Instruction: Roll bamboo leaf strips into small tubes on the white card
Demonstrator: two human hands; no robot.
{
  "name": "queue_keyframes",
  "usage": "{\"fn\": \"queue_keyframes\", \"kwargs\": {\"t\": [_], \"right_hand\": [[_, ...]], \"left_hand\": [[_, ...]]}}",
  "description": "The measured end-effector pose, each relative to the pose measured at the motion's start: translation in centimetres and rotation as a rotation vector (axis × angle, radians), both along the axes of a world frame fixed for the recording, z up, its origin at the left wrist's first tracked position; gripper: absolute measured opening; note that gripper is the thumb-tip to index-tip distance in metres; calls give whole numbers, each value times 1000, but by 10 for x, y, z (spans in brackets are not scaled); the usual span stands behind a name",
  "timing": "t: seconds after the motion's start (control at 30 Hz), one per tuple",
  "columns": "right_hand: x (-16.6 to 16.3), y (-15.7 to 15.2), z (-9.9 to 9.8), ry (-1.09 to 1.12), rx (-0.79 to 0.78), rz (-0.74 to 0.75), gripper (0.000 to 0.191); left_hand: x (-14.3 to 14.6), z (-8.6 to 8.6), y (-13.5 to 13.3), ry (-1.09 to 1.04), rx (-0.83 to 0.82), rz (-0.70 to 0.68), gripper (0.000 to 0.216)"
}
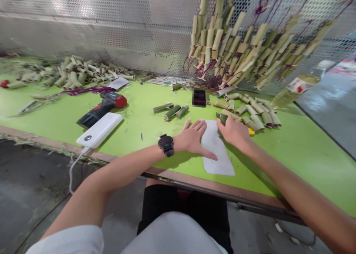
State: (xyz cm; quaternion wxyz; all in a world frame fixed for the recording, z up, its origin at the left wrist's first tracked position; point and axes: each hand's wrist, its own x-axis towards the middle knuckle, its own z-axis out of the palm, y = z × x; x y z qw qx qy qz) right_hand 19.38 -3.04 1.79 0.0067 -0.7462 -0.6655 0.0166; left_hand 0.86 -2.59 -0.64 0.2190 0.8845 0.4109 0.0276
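Observation:
A strip of white paper (215, 144) lies lengthwise on the green tabletop before me. My left hand (194, 137), with a black watch at its wrist, rests flat across the paper, thumb spread away from the fingers. By the paper's far right edge, my right hand (235, 129) is closed round a short dark green thing (223, 119); its kind is mostly hidden by the fingers. Something yellow (251, 131) pokes out behind that hand; whether it belongs to the held thing I cannot tell. Beyond both hands lie short cut bamboo tubes (172, 113).
Left of my hands are a white power bank (100, 129) with a cable and a cordless drill (104, 107). Bamboo pieces (73, 74) are heaped at back left, more (261, 113) at right. Strung bamboo (217, 38) leans against perforated metal. A bottle (299, 87) stands right.

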Motion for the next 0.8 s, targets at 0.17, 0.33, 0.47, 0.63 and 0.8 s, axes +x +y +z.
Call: {"fn": "queue_keyframes", "kwargs": {"t": [0.17, 0.33, 0.47, 0.63, 0.8], "right_hand": [[-5, -11, -1, 47, -69, 222, 56], [-1, -1, 1, -50, 8, 23, 52], [-13, -17, -1, 50, -28, 212, 55], [2, 5, -6, 12, 65, 68, 53], [4, 23, -3, 47, 89, 65, 52]], "left_hand": [[0, 0, 0, 25, 19, -23, 143], [1, 0, 0, 15, 4, 1, 147], [1, -2, 2, 17, 30, -30, 138], [0, -3, 2, -5, 16, -9, 145], [0, -3, 1, -12, 10, -6, 148]]}}
